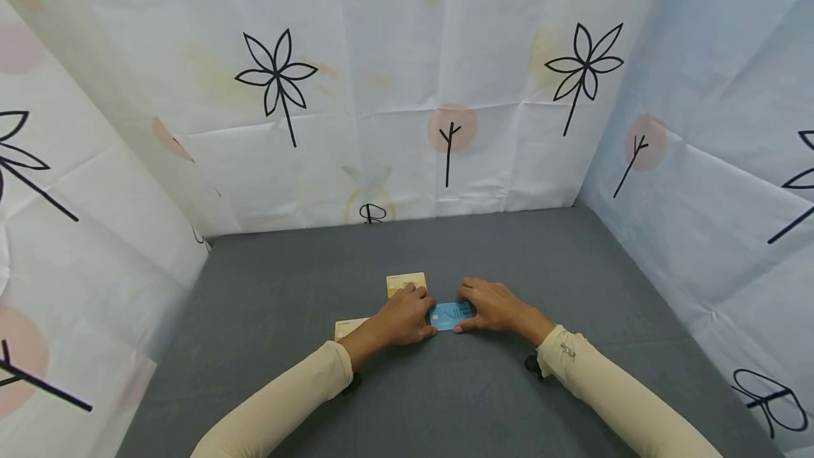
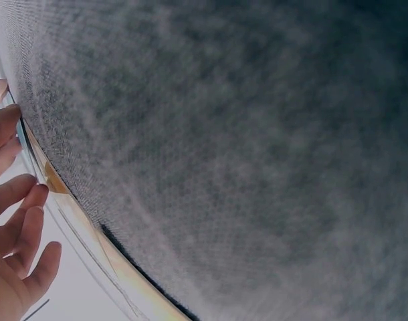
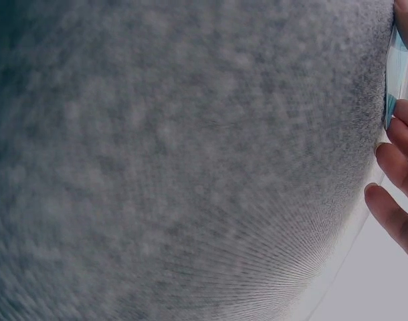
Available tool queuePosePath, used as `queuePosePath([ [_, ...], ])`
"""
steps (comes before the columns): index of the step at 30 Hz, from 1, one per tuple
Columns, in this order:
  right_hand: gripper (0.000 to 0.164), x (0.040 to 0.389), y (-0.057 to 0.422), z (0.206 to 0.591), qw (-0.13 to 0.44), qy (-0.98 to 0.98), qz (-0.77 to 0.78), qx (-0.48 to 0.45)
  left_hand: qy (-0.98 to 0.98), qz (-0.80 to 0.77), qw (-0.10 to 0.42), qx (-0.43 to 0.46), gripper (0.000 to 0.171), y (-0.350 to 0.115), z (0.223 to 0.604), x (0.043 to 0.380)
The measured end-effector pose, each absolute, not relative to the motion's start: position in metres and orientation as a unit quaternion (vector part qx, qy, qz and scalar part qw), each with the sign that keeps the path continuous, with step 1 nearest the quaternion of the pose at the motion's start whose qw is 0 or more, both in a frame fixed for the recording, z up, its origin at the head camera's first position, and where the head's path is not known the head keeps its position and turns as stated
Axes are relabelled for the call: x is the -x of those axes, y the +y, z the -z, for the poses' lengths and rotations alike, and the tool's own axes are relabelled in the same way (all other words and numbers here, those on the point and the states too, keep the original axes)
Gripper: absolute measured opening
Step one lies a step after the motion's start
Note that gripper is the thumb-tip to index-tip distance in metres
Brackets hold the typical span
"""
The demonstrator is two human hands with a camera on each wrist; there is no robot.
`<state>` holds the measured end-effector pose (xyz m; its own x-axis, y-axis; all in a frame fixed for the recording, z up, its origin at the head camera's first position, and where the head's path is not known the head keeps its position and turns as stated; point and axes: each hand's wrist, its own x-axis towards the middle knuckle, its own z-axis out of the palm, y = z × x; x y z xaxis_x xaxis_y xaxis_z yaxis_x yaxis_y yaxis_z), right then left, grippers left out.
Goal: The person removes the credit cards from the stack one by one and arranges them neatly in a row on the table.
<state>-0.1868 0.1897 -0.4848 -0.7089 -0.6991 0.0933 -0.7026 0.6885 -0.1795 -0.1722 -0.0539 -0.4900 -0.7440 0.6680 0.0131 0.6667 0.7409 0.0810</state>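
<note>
A blue bank-style card (image 1: 450,315) with large lettering and a small pale chip lies on the grey surface between both hands. At its left end, my left hand (image 1: 405,316) holds it, thumb by the lower corner and forefinger by the upper one. Its right end sits between the thumb and fingers of my right hand (image 1: 496,306). Beyond the left hand is a yellow card (image 1: 405,279), partly covered by the fingers. Another yellow card (image 1: 348,329) lies left of the left wrist, which hides part of it. In the right wrist view, fingers touch the blue card (image 3: 395,63).
A grey cloth-covered table (image 1: 305,267) spreads around the hands. White patterned fabric walls stand along its back (image 1: 381,90), left (image 1: 95,232) and right (image 1: 712,246) sides.
</note>
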Motion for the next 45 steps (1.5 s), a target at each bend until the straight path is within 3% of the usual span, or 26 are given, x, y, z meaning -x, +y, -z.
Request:
queuePosePath([
  [45, 0.057, 0.1913, 0.1879, 0.4859, -0.010, -0.923, -0.094, -0.374, 0.932, -0.031, -0.005, -0.360, 0.052, -0.0530, 0.4938, 0.1740],
])
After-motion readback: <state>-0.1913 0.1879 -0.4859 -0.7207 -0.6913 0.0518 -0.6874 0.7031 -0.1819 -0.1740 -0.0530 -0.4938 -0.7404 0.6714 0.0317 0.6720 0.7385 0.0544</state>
